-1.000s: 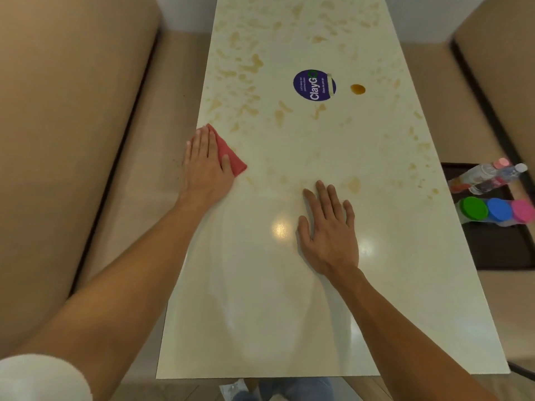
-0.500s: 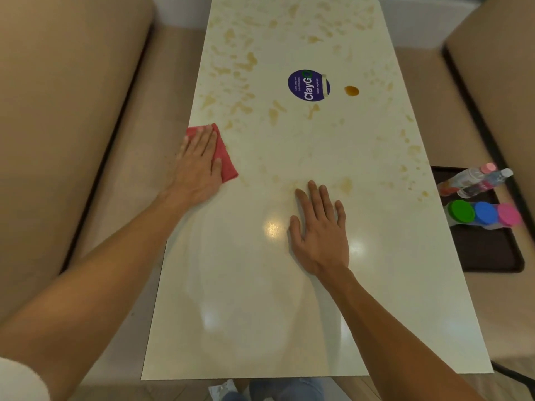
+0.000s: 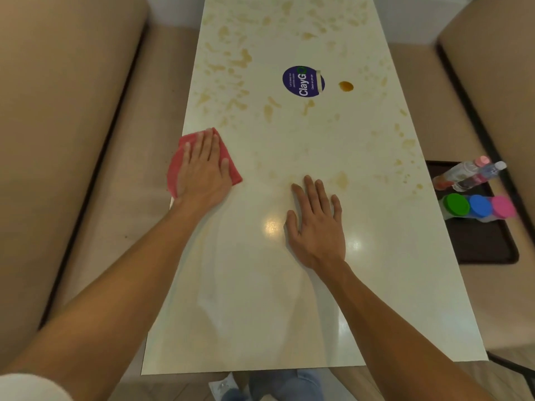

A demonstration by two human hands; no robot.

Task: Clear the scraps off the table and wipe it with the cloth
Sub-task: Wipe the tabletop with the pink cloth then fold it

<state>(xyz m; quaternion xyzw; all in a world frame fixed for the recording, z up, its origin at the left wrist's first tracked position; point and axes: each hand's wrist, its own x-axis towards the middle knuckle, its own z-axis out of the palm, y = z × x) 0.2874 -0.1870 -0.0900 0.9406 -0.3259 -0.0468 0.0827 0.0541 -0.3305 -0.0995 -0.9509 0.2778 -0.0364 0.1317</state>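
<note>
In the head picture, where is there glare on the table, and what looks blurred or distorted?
Head view: two bright glare spots on the table flank the right hand; head view: the bottles and coloured lids at the right edge are smeared by blur; head view: the wide lens stretches the near forearms.

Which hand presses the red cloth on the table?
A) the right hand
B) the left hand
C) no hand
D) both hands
B: the left hand lies flat on the red cloth at the table's left edge, while the right hand rests on bare tabletop.
</note>
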